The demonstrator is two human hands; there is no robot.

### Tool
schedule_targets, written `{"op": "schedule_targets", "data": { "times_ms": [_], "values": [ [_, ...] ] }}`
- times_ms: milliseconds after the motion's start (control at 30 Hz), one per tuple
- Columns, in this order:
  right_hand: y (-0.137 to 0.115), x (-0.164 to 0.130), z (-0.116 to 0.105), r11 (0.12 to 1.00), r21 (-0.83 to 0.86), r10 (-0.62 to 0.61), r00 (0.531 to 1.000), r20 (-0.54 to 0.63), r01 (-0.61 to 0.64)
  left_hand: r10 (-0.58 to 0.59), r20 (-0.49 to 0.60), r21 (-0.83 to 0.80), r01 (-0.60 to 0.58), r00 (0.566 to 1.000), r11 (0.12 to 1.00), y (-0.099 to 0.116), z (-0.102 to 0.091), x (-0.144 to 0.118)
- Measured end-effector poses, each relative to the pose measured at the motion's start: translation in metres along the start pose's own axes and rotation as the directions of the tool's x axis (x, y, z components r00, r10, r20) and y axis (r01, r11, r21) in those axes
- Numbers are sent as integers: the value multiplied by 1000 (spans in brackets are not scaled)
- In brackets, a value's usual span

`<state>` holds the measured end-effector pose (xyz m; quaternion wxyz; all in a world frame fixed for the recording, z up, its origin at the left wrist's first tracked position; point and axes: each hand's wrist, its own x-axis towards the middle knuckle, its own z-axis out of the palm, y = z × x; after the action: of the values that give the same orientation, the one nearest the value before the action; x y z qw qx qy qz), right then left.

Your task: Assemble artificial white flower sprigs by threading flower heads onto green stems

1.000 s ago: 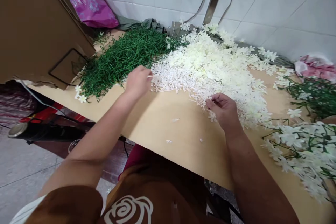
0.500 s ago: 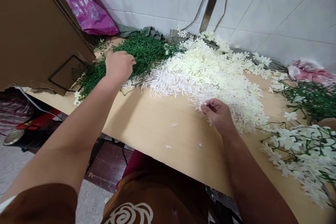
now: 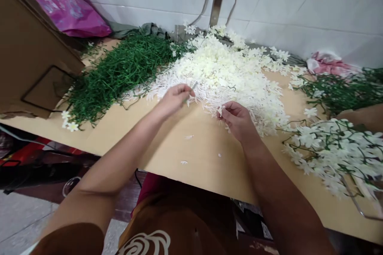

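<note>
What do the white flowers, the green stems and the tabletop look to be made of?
White flowers: likely moulded plastic or fabric; identical matte blooms. Green stems: probably plastic; uniform thin strands. Tabletop: looks like smooth tan board or laminate, slight sheen.

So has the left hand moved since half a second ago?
Yes. The left hand was over the green stem pile; now it is off to that pile's right, at the near edge of the white flower heap, pinching a thin stem.

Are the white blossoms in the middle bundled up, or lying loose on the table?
Loose. The white blossoms lie spread in one wide heap on the table, no tie or container around them; both hands work at its near edge.
</note>
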<state>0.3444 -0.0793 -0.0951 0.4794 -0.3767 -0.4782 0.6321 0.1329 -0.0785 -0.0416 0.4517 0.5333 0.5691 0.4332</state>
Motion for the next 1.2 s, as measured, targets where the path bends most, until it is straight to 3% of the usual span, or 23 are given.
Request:
{"op": "schedule_targets", "data": {
  "times_ms": [67,167,367,533,633,733,900,1067,1200],
  "values": [
    [4,0,1,999,33,11,1000,27,-12,-99,140,-17,103,985,995,-11,26,-12],
    [9,1,2,997,77,21,997,69,-26,-103,240,-18,111,965,994,-23,45,-20],
    [11,4,3,974,206,72,989,130,-98,4,329,-84,25,944,996,-37,41,-11],
    [9,3,3,995,87,41,993,113,-51,-49,365,11,48,930,999,-40,37,-10],
    [10,3,4,996,-83,18,992,122,-8,-50,331,96,19,942,995,-40,35,-11],
    [14,4,6,987,-159,46,989,142,-23,-36,220,115,11,975,993,-41,33,-11],
    [20,4,10,996,-49,80,986,149,-73,-45,122,-108,59,991,992,-38,31,-12],
    [21,1,18,979,103,154,967,204,-177,-115,205,-421,194,972,886,-33,30,-16],
    [19,1,16,966,128,193,957,216,-224,-9,213,-313,77,977,946,-35,27,-17]
  ]
}}
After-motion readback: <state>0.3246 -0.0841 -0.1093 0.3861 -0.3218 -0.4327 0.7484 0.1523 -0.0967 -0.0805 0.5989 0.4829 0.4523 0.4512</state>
